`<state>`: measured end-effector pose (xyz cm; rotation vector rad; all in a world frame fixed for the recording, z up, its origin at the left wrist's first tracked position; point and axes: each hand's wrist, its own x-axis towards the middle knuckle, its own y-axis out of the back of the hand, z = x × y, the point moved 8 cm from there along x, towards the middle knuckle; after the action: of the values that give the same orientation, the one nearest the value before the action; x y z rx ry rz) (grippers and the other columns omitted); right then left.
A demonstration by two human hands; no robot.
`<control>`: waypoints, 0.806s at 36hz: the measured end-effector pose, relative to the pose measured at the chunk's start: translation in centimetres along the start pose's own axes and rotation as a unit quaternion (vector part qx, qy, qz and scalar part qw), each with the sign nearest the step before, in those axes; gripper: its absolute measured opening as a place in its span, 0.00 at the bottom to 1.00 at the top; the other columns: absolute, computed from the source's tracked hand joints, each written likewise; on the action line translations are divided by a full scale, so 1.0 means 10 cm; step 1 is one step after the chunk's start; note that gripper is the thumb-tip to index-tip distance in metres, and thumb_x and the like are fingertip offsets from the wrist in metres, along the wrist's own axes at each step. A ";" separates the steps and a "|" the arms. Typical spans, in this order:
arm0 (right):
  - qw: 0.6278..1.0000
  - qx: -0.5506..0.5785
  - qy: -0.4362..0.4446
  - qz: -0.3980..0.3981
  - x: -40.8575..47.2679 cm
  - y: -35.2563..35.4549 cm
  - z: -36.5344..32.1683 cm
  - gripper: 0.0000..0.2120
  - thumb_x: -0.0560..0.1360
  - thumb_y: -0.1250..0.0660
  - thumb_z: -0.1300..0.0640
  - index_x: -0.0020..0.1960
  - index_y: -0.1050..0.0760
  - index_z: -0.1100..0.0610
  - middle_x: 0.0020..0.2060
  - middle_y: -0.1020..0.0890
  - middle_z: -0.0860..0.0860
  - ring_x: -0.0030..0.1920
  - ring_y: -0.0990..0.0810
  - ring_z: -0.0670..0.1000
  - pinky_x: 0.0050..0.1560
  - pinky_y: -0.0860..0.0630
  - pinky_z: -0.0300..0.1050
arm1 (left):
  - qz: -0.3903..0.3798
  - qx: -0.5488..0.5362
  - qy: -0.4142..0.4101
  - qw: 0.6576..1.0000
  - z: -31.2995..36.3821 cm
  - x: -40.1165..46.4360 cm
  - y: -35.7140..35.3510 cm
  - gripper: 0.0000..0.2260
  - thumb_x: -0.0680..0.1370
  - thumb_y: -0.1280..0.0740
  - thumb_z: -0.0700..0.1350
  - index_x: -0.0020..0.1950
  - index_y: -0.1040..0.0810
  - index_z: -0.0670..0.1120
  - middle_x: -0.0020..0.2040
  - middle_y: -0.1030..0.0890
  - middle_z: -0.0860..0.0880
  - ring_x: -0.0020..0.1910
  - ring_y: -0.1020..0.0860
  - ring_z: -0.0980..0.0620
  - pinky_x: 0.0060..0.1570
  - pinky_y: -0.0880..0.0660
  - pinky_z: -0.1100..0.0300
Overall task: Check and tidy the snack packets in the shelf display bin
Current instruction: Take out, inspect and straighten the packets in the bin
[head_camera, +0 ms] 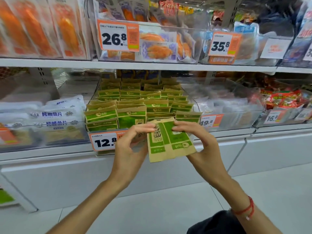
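- Our fingers (146, 126) of the left hand (130, 149) pinch the upper left edge of a brown-and-green snack packet (169, 141), and the right hand (197, 141) grips its right side, fingertips curled over the top edge.
- We hold the packet upside down, just in front of the clear display bin (196, 105) on the middle shelf; its writing is inverted and we cannot read it.
- The bin holds rows of matching packets (131, 105) standing upright, each with a green band and a round white logo.
- An orange-edged price tag (103, 141) on the bin front reads "12.8", partly behind our left hand.
- Tags on the upper shelf read "26.8" (118, 35) and "35.8" (222, 43).
- Right of the bin we see tags ending "49.8" (209, 121) and "16." (272, 117).
- White bags (54, 115) with blue Chinese characters lie to the left.
- A red string bracelet (246, 208) circles our right wrist.
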<state>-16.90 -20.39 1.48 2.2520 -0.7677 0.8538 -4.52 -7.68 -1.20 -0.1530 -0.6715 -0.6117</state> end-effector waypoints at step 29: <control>0.992 0.031 -0.115 -0.049 1.16 0.74 0.52 0.18 0.74 0.35 0.54 0.64 0.27 0.47 0.51 0.17 0.45 0.52 0.19 0.47 0.50 0.22 0.38 | -0.177 0.028 0.104 0.978 0.18 1.38 -0.69 0.15 0.78 0.31 0.45 0.62 0.28 0.57 0.55 0.21 0.62 0.54 0.22 0.67 0.51 0.27 0.75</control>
<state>-12.79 -32.28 9.09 2.4506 -0.7327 0.5858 -1.00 -19.38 8.40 0.0868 -0.5150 -0.9366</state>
